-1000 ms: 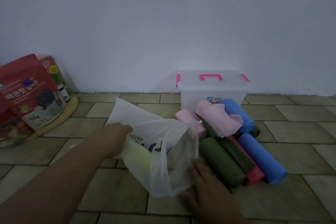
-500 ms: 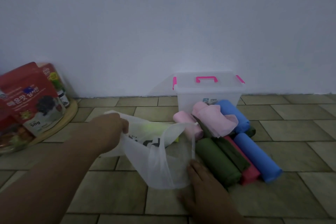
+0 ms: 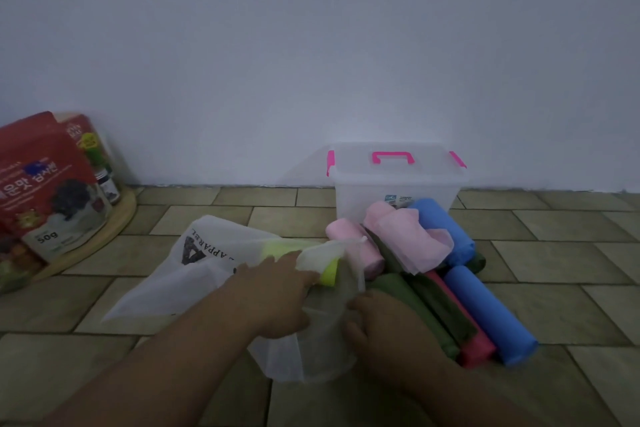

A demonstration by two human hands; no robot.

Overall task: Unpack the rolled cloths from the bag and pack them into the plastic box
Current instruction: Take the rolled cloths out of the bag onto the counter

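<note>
Head view: bag point(image 3: 194, 274) lies slumped on the tiled floor point(image 3: 554, 288), mouth twd the pile; a yellow-green roll point(image 3: 329, 274) is seen partly out of that mouth, the rest showing thru the thin fabric. Left grip point(image 3: 273, 291) is laid at the roll w/ fingertips hidden under a fold of bag, so whether roll or fabric is held can't be told; right grip point(image 3: 377, 326) is curled on the bag's near edge, fabric pinched. Plastic box point(image 3: 394, 191) stands by the wall behind the pile, lid point(image 3: 393, 158) on; nothing seems packed yet.

Risks, as judged: if fabric is caught along w/ the roll, the bag would be dragged too & the roll snagged at the mouth; a soft roll pulled by one end is likely to be unwound, as the loose pink cloth point(image 3: 405, 239) suggests; the pile, i.e. pink roll point(image 3: 346, 236), green rolls point(image 3: 415, 308), red roll point(image 3: 460, 322) & blue rolls point(image 3: 485, 308), lies just beside the right grip, so it could be knocked & scattered by a hasty tug; packing is blocked until the lid is taken off; in the dim light a dark green roll could be overlooked.
</note>
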